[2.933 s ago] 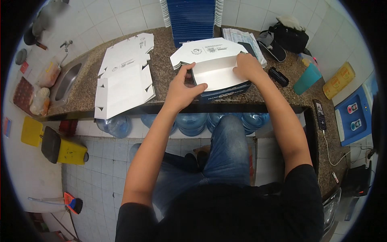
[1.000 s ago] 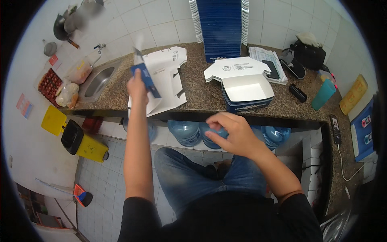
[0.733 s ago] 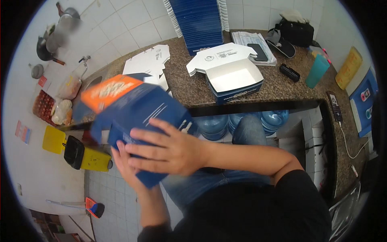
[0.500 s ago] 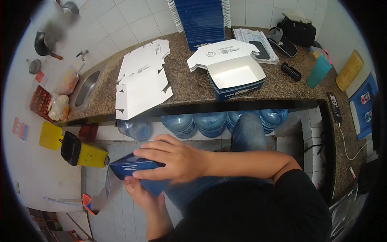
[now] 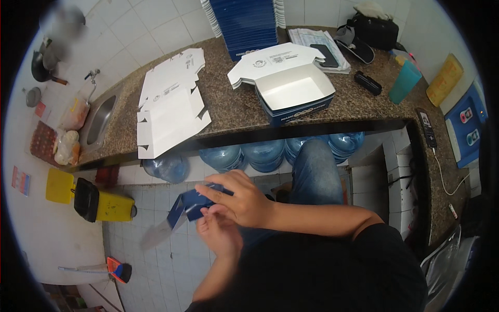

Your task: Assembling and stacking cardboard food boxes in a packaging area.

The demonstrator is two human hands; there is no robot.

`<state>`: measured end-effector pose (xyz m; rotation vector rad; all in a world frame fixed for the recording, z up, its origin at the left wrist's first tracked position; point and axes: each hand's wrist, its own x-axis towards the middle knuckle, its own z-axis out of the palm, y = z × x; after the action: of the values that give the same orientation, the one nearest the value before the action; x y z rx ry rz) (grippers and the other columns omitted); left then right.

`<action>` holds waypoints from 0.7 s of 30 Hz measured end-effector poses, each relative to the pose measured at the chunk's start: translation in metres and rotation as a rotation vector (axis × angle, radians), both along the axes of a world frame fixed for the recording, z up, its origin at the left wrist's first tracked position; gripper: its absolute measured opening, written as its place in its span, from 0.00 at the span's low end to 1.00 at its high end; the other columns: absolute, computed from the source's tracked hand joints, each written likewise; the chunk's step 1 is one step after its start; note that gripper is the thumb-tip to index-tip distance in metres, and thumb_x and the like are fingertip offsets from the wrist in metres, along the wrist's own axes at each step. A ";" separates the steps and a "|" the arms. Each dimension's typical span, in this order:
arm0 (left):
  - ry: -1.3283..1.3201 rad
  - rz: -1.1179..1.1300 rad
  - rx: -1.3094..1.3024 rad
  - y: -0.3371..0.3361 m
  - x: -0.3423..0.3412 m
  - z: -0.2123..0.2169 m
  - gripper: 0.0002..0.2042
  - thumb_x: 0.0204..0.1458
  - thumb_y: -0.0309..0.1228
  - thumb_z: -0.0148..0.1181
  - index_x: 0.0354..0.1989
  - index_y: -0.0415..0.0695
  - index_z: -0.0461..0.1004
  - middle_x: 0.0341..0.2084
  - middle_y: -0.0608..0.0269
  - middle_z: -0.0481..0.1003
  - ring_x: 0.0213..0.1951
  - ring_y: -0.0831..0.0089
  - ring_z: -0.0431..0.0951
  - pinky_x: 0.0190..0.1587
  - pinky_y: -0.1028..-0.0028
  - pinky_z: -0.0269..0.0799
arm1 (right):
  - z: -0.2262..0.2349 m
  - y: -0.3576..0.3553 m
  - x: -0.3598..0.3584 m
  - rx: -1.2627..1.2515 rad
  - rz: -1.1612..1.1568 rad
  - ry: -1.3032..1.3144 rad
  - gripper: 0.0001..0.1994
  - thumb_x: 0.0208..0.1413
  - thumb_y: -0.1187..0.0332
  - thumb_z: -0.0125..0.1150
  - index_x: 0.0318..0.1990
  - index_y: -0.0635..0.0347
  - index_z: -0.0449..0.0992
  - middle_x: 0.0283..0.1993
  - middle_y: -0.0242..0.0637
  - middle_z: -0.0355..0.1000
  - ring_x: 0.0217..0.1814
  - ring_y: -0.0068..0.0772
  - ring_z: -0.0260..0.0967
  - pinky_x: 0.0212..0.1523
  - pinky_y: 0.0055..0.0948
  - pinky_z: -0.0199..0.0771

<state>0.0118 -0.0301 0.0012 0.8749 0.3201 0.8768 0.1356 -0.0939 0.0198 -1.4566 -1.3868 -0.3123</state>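
A partly folded blue cardboard box [image 5: 195, 203] is in both my hands, above the floor in front of my lap. My right hand [image 5: 244, 200] wraps over its top right side, fingers closed on the panel. From below, my left hand [image 5: 221, 231] pinches the near edge of the cardboard. A pale flap [image 5: 161, 229], smeared by motion, sticks out at the box's lower left. On the counter stands an open blue box [image 5: 296, 93] with a white inside. Flat white box blanks [image 5: 169, 104] lie to its left.
Behind the open box rises a tall stack of blue boxes [image 5: 248, 26] on the granite counter [image 5: 223, 106]. Large water bottles [image 5: 262, 156] stand under the counter. A yellow bin [image 5: 114, 206] is at the left, with a dustpan [image 5: 117, 269] nearer. My knee [image 5: 317, 177] is close by.
The held box has moved right and turned, and its panels now stand folded at an angle. Both hands shifted right with it. The whole view has shifted slightly.
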 end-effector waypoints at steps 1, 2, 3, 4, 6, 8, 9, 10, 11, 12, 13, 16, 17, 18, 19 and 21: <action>-0.047 -0.056 0.005 -0.005 0.000 0.002 0.10 0.71 0.30 0.53 0.53 0.38 0.72 0.44 0.58 0.80 0.43 0.74 0.80 0.48 0.75 0.75 | -0.002 0.001 -0.002 -0.032 -0.046 0.031 0.28 0.59 0.53 0.66 0.64 0.54 0.78 0.64 0.50 0.69 0.59 0.50 0.71 0.61 0.48 0.69; -0.041 -0.046 0.002 -0.009 0.007 0.010 0.10 0.71 0.30 0.53 0.53 0.38 0.72 0.44 0.58 0.80 0.43 0.74 0.80 0.48 0.75 0.75 | 0.002 -0.001 -0.005 -0.095 -0.088 0.023 0.28 0.62 0.59 0.65 0.69 0.55 0.73 0.64 0.49 0.69 0.62 0.52 0.70 0.62 0.51 0.68; 0.009 -0.009 -0.002 -0.013 0.017 0.023 0.10 0.72 0.30 0.52 0.55 0.38 0.71 0.47 0.57 0.79 0.43 0.74 0.81 0.49 0.73 0.77 | -0.001 -0.002 -0.007 -0.099 -0.074 0.030 0.28 0.62 0.59 0.65 0.69 0.55 0.73 0.64 0.49 0.69 0.62 0.52 0.70 0.62 0.51 0.68; 0.059 0.021 -0.005 -0.013 0.022 0.030 0.11 0.72 0.29 0.50 0.57 0.39 0.69 0.49 0.56 0.79 0.44 0.74 0.82 0.51 0.71 0.78 | -0.003 -0.003 -0.007 -0.135 -0.064 0.032 0.28 0.64 0.60 0.63 0.70 0.57 0.71 0.66 0.52 0.67 0.63 0.55 0.69 0.65 0.52 0.66; 0.117 0.013 0.025 0.007 0.010 0.014 0.10 0.71 0.27 0.52 0.56 0.38 0.71 0.44 0.61 0.79 0.41 0.78 0.80 0.47 0.76 0.74 | -0.007 -0.012 -0.004 -0.176 -0.038 0.043 0.27 0.65 0.61 0.60 0.71 0.58 0.69 0.68 0.55 0.64 0.64 0.57 0.68 0.67 0.52 0.64; 0.178 0.009 0.041 0.032 -0.011 0.007 0.09 0.70 0.26 0.53 0.55 0.37 0.73 0.38 0.65 0.79 0.39 0.82 0.77 0.44 0.80 0.71 | -0.005 -0.031 0.014 -0.222 0.275 0.286 0.26 0.67 0.63 0.59 0.71 0.59 0.67 0.68 0.57 0.66 0.65 0.58 0.69 0.68 0.49 0.67; 0.325 -0.141 0.137 0.044 -0.024 0.007 0.10 0.70 0.27 0.53 0.54 0.37 0.73 0.39 0.64 0.80 0.39 0.81 0.78 0.45 0.79 0.72 | -0.001 -0.038 0.022 -0.234 0.293 0.298 0.26 0.67 0.63 0.59 0.71 0.59 0.67 0.68 0.57 0.66 0.65 0.58 0.69 0.68 0.49 0.67; 0.471 -0.295 0.226 0.048 -0.036 0.006 0.10 0.70 0.28 0.53 0.53 0.36 0.74 0.41 0.63 0.81 0.39 0.81 0.78 0.47 0.77 0.73 | 0.003 -0.045 0.031 -0.299 0.250 0.389 0.26 0.68 0.63 0.59 0.71 0.58 0.67 0.65 0.55 0.70 0.60 0.54 0.73 0.62 0.45 0.71; 0.488 -0.282 0.205 0.046 -0.044 0.009 0.10 0.70 0.28 0.53 0.53 0.36 0.74 0.41 0.63 0.81 0.39 0.81 0.78 0.47 0.77 0.73 | 0.004 -0.048 0.038 -0.366 0.203 0.483 0.26 0.68 0.64 0.58 0.72 0.58 0.67 0.62 0.54 0.73 0.54 0.50 0.76 0.57 0.41 0.76; 0.597 -0.419 0.338 0.044 -0.048 0.017 0.09 0.70 0.28 0.53 0.50 0.36 0.75 0.37 0.66 0.80 0.37 0.83 0.77 0.45 0.78 0.71 | 0.000 -0.048 0.043 -0.428 0.267 0.614 0.24 0.68 0.64 0.60 0.71 0.54 0.70 0.47 0.48 0.81 0.38 0.39 0.79 0.44 0.36 0.78; 0.704 -0.561 0.474 0.044 -0.050 0.024 0.09 0.70 0.28 0.53 0.48 0.36 0.76 0.33 0.69 0.79 0.35 0.85 0.75 0.42 0.80 0.69 | -0.005 -0.048 0.047 -0.440 0.283 0.630 0.24 0.68 0.64 0.60 0.71 0.54 0.70 0.47 0.48 0.81 0.38 0.39 0.79 0.44 0.36 0.78; 0.820 -0.411 0.487 0.033 -0.046 0.016 0.12 0.67 0.23 0.53 0.57 0.37 0.69 0.28 0.68 0.77 0.31 0.85 0.72 0.36 0.81 0.65 | -0.023 -0.050 0.041 -0.599 0.526 0.771 0.21 0.67 0.62 0.63 0.66 0.49 0.77 0.27 0.41 0.78 0.24 0.26 0.72 0.32 0.29 0.72; 0.846 -0.295 0.500 0.032 -0.044 0.011 0.15 0.65 0.22 0.54 0.59 0.37 0.67 0.27 0.66 0.78 0.30 0.84 0.73 0.36 0.80 0.65 | -0.027 -0.049 0.036 -0.602 0.538 0.783 0.21 0.67 0.62 0.63 0.66 0.49 0.77 0.27 0.41 0.78 0.24 0.26 0.72 0.32 0.29 0.72; 0.859 -0.293 0.494 0.031 -0.042 0.010 0.15 0.65 0.22 0.54 0.59 0.37 0.67 0.27 0.66 0.78 0.30 0.84 0.73 0.36 0.80 0.65 | -0.030 -0.049 0.032 -0.520 0.500 0.633 0.22 0.66 0.62 0.64 0.66 0.49 0.77 0.27 0.40 0.77 0.24 0.26 0.71 0.31 0.28 0.72; 0.797 -0.259 0.508 0.031 -0.038 0.008 0.19 0.64 0.19 0.52 0.63 0.40 0.60 0.25 0.67 0.75 0.28 0.86 0.70 0.33 0.82 0.63 | -0.032 -0.050 0.030 -0.439 0.455 0.480 0.23 0.65 0.61 0.65 0.67 0.49 0.77 0.26 0.40 0.77 0.23 0.25 0.70 0.31 0.27 0.71; 0.737 -0.226 0.520 0.028 -0.032 0.002 0.25 0.63 0.16 0.50 0.67 0.42 0.54 0.24 0.69 0.72 0.27 0.88 0.67 0.31 0.83 0.61 | -0.024 -0.048 0.033 -0.548 0.416 0.533 0.21 0.62 0.59 0.68 0.61 0.51 0.81 0.27 0.40 0.77 0.23 0.31 0.71 0.29 0.30 0.70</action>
<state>-0.0199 -0.0024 0.0033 1.6828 0.6276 0.3943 0.1684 -0.1421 -0.0047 -1.4780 -1.3295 0.7251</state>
